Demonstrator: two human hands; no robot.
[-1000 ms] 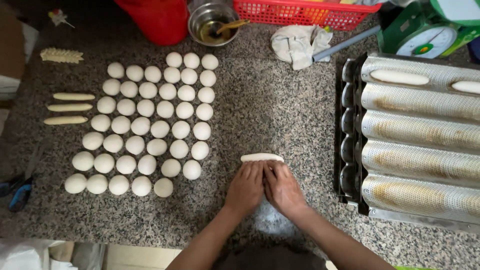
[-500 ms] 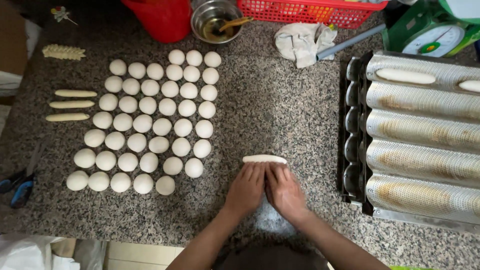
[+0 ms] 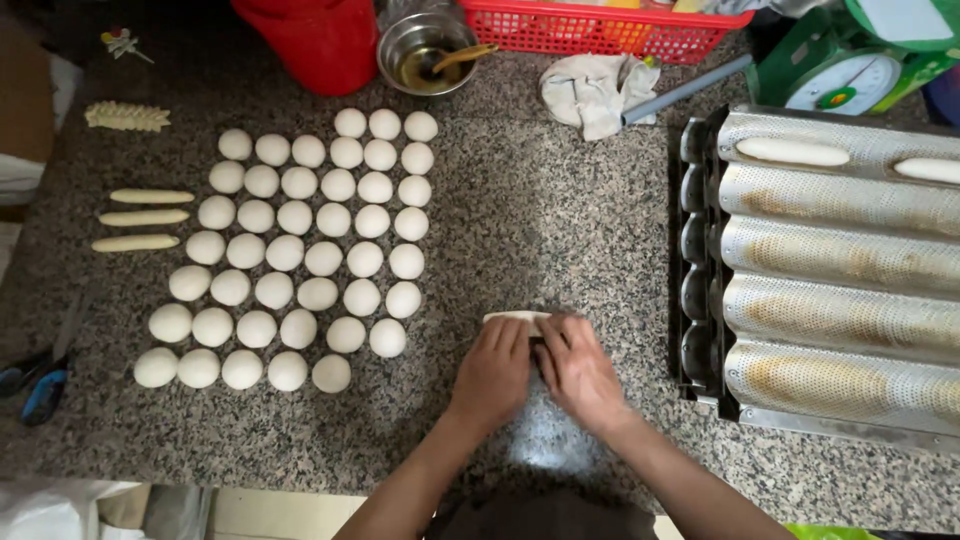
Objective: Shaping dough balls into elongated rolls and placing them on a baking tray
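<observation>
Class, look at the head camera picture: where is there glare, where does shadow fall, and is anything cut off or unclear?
Head view: a pale glare patch shines on the granite counter below the left hand and right hand; the far left corner is dim; the perforated tray gleams; the scale and red basket are cropped at the top.

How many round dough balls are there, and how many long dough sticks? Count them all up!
Round dough balls: 44
Long dough sticks on the counter: 3
Long dough sticks in the baking tray: 2
Dough piece under the left hand and right hand: 1
Total: 50
</observation>
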